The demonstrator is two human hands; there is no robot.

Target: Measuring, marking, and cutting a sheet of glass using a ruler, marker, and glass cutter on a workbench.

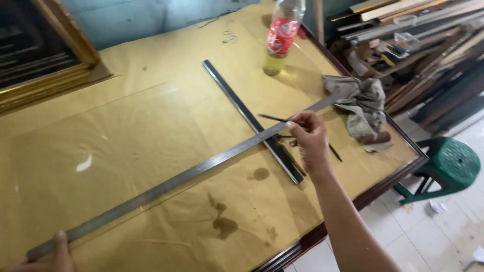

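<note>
While upright, bottle [282,35] partly full, yellowish liquid.

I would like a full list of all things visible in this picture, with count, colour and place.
long metal ruler: 1, grey steel, diagonal across the table
black straight bar: 1, black, under the ruler
table: 1, covered in yellow-brown paper
plastic bottle: 1, clear with red label, far edge
rag: 1, grey, right side
plastic stool: 1, green, floor at right
picture frame: 1, gold-brown, upper left
wooden mouldings: many, upper right
left hand: presses ruler's near end
right hand: holds ruler, thin dark tool
</note>
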